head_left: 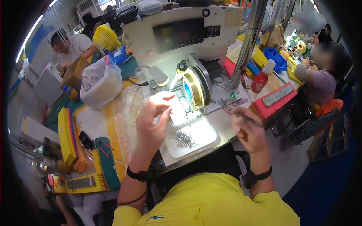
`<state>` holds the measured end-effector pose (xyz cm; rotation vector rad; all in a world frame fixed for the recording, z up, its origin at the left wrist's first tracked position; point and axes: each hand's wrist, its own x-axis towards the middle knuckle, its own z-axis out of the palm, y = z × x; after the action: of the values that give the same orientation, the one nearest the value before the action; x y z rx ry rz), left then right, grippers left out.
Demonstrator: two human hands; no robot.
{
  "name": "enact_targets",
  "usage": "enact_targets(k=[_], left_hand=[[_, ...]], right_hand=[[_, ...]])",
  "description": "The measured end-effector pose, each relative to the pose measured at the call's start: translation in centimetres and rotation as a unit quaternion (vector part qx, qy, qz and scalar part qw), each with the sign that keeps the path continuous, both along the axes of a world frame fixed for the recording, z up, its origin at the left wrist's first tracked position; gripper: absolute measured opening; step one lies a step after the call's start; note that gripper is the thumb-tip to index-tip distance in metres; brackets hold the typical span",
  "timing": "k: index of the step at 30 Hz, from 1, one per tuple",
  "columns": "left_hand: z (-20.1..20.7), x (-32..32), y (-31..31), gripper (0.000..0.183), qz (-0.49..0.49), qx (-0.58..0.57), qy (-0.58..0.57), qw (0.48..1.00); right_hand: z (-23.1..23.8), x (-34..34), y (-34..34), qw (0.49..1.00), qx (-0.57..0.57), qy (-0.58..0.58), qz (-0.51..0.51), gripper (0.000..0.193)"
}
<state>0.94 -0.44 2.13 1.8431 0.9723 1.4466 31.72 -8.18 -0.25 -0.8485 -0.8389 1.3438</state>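
Observation:
My right hand [248,130] grips a pair of metal tweezers [247,117], their tips pointing up and left toward the machine. My left hand [154,115] is closed in a loose pinch beside a small machine; what its fingertips hold, if anything, is too small to make out. Just right of those fingers stands a round wheel [196,90] with a gold rim and blue centre. Below, a white tray [208,132] carries a heap of small thin metal pieces [184,140]. A small lamp [159,76] sits behind my left hand.
A panel with a dark screen [178,34] rises at the back. A white plastic bag [101,83] stands left. To the right are a metal post [247,45], a red bottle [262,77] and a red block [277,98]. Other people [320,75] sit at nearby benches.

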Motion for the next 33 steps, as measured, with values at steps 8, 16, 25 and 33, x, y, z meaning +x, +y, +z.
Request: enact_targets(k=[8, 16, 25, 33], left_hand=[[-1.0, -1.2, 0.4, 0.018, 0.013, 0.057, 0.071, 0.996], [-0.9, -1.2, 0.5, 0.020, 0.004, 0.063, 0.092, 0.994], [-1.2, -1.5, 0.3, 0.021, 0.008, 0.057, 0.097, 0.994], [-1.8, -1.4, 0.9, 0.021, 0.004, 0.057, 0.091, 0.994]], right_hand=[[3.4, -11.4, 3.6, 0.965, 0.172, -0.186, -0.062, 0.020], [1.6, -12.2, 6.1, 0.891, 0.270, -0.339, -0.133, 0.021], [2.1, -11.9, 6.0, 0.873, 0.290, -0.379, -0.105, 0.019], [2.3, -6.3, 2.7, 0.927, 0.224, -0.200, -0.226, 0.015]])
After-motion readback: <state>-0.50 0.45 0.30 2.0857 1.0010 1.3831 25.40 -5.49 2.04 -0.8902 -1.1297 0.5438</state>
